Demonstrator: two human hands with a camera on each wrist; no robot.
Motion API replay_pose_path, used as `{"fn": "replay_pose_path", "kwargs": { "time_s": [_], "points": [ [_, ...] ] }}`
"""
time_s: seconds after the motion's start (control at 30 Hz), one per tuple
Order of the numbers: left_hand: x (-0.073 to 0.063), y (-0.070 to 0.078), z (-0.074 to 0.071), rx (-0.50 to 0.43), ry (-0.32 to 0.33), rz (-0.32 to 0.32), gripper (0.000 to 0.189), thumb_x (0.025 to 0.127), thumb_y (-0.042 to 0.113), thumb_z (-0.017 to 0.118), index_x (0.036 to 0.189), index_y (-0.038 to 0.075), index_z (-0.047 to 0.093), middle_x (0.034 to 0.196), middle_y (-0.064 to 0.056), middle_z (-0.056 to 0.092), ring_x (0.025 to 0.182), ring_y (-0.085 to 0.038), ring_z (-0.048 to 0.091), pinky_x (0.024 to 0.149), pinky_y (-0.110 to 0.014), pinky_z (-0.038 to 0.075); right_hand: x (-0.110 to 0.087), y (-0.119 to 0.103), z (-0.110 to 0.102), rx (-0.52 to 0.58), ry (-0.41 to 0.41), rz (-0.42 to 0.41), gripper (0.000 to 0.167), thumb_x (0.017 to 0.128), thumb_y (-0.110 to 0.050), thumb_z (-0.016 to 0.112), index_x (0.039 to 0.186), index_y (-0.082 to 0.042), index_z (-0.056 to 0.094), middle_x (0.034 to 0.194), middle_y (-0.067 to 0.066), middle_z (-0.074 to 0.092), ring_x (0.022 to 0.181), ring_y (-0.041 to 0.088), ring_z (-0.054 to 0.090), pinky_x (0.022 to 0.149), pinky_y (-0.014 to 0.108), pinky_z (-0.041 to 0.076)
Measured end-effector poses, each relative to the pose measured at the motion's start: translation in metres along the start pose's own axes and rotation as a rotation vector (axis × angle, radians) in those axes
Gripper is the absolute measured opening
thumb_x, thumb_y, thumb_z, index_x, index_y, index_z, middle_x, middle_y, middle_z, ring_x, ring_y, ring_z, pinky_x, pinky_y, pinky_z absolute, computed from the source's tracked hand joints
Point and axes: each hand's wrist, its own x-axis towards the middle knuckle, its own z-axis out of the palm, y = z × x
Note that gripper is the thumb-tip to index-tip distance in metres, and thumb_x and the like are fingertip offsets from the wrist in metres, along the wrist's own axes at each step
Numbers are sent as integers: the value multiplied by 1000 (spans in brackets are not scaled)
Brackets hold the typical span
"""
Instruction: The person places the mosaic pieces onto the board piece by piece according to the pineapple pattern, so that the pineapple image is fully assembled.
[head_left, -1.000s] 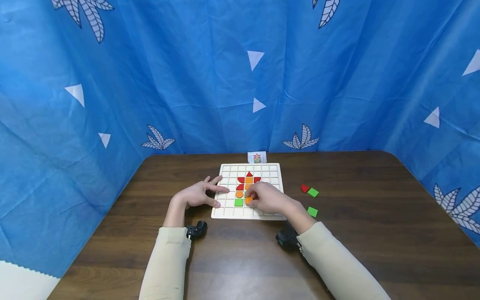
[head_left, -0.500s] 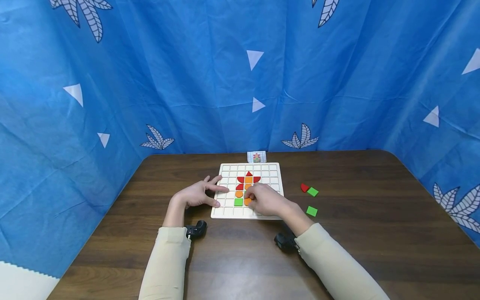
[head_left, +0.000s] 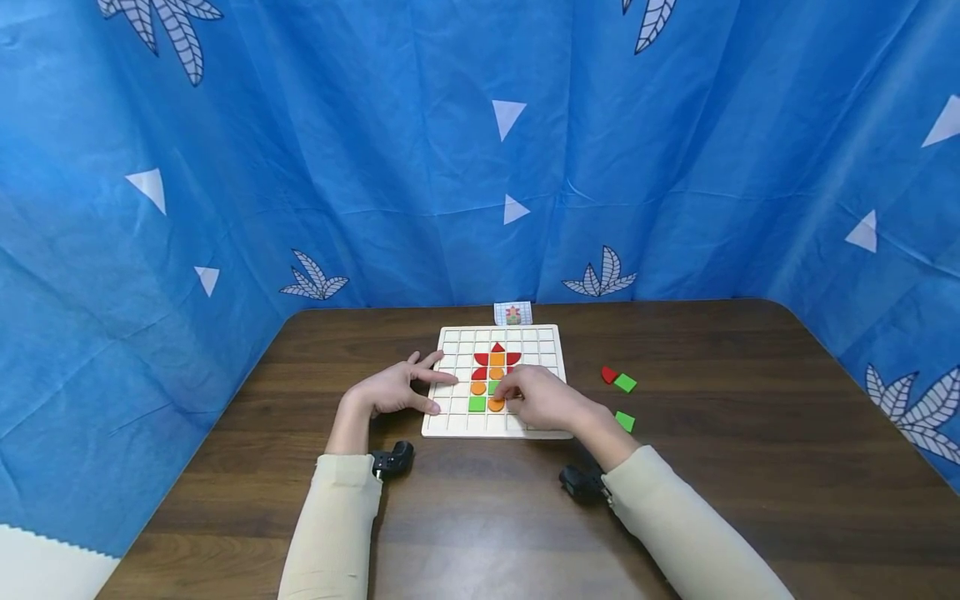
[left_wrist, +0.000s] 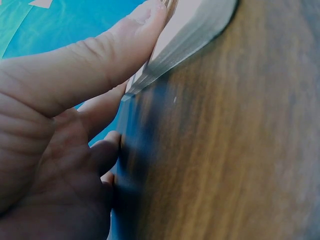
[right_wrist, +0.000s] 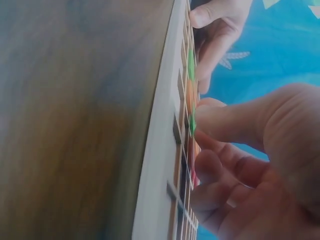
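Note:
A white grid board [head_left: 450, 427] lies on the table, bearing a figure of red, orange and green tiles. At its left edge is my left hand [head_left: 393, 389], fingers spread, with thumb and fingers resting on the rim; the left wrist view shows the thumb [left_wrist: 95, 70] against that edge. My right hand [head_left: 543, 397] is over the board, bent fingertips at the upper right edge of an orange round tile [head_left: 496, 404], which lies flat in its cell. Whether they still pinch it is unclear. Left of it is a green square tile [head_left: 477, 404]. The right hand covers some cells.
Right of the board lie a red quarter-round tile [head_left: 608, 375], a green square tile [head_left: 626, 383] touching it, and another green square tile [head_left: 625, 422] partly behind my right forearm. A small pattern card [head_left: 513, 313] sits behind the board. A blue curtain [head_left: 420, 167] hangs beyond the table.
My right hand has shifted slightly right, uncovering more of the orange round tile and of a green tile above it. The left hand has stayed in place.

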Motion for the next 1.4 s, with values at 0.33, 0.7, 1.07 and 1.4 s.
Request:
{"fn": "replay_pose_path", "kwargs": {
  "time_s": [0.33,0.7,1.07,1.4],
  "points": [
    [0,0,-1,-6,-1,14,54,83,21,86,134,29,71,174,0,19,161,-38,-12,124,-70,5,-21,17,-15,-18,1,46,21,93,-6,73,112,-11,78,106,0,74,98,17,61,93,38,56],
    [0,1,1,-3,1,16,53,84,22,86,135,28,71,174,-1,19,161,-39,-11,123,-72,6,-55,41,-35,-33,29,76,22,93,-8,75,115,-11,76,103,-1,69,89,15,58,77,29,52],
    [-1,0,2,-14,9,-1,54,83,21,86,134,30,71,174,2,20,161,-36,-10,124,-70,9,-79,67,-48,-35,53,97,23,92,-9,77,115,-12,75,100,0,68,85,16,56,74,30,52],
    [-1,1,1,-4,7,3,54,84,20,86,135,28,70,174,0,19,161,-37,-10,124,-70,7,-105,89,-58,-31,67,101,27,90,-12,78,116,-10,74,100,1,67,79,14,53,64,26,48]
  ]
}}
